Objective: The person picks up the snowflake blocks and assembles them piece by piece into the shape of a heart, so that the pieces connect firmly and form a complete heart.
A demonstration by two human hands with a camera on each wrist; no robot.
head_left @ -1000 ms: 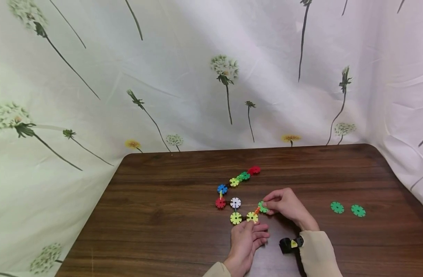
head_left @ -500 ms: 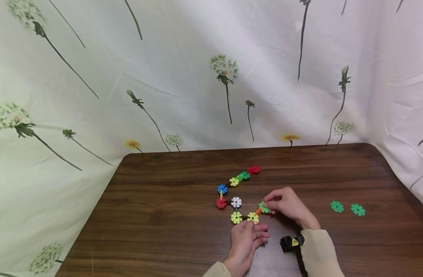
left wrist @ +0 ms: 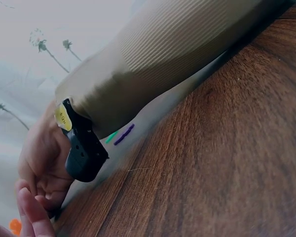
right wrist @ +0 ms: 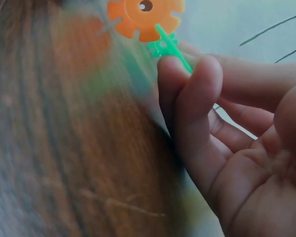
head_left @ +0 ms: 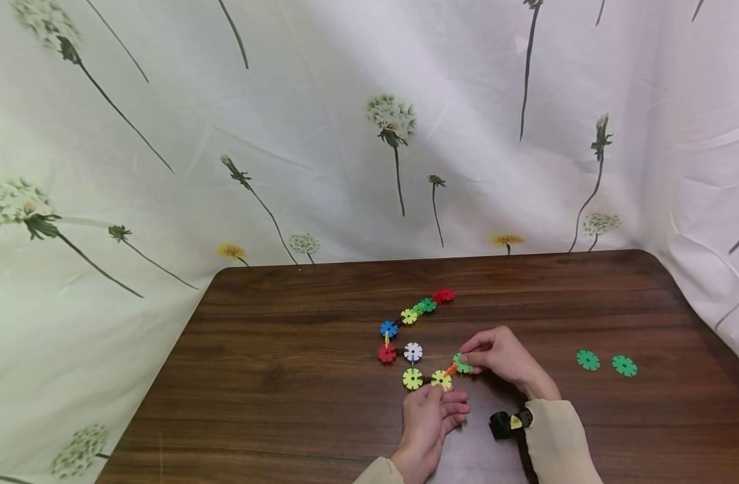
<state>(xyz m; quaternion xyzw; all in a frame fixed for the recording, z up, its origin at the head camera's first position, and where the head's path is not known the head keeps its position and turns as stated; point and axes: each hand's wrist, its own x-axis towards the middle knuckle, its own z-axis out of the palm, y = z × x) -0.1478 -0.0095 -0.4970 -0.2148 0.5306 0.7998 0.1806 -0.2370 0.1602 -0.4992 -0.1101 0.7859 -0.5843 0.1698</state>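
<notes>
A chain of slotted plastic discs lies on the table in the head view. My right hand (head_left: 508,359) pinches the green disc (head_left: 462,364) at the chain's near right end between thumb and finger. In the right wrist view, that green disc (right wrist: 173,48) is edge-on, slotted into an orange disc (right wrist: 147,19). My left hand (head_left: 428,427), palm up, holds the neighbouring yellow disc (head_left: 441,380) at its near edge, thumb on top. Its other fingers extend to the right. In the left wrist view, fingers (left wrist: 34,212) show at the lower left and the orange disc (left wrist: 15,226) is partly cut off.
The chain runs on through another yellow disc (head_left: 412,379), a white one (head_left: 413,351), a red one (head_left: 386,353) and a blue one (head_left: 389,329) to a far red disc (head_left: 445,296). Two loose green discs (head_left: 588,360) lie to the right. A patterned curtain (head_left: 345,134) hangs behind the table.
Both hands keep nearly the same places and grips. The chain's near end and the right hand have shifted very slightly right since the earliest frame.
</notes>
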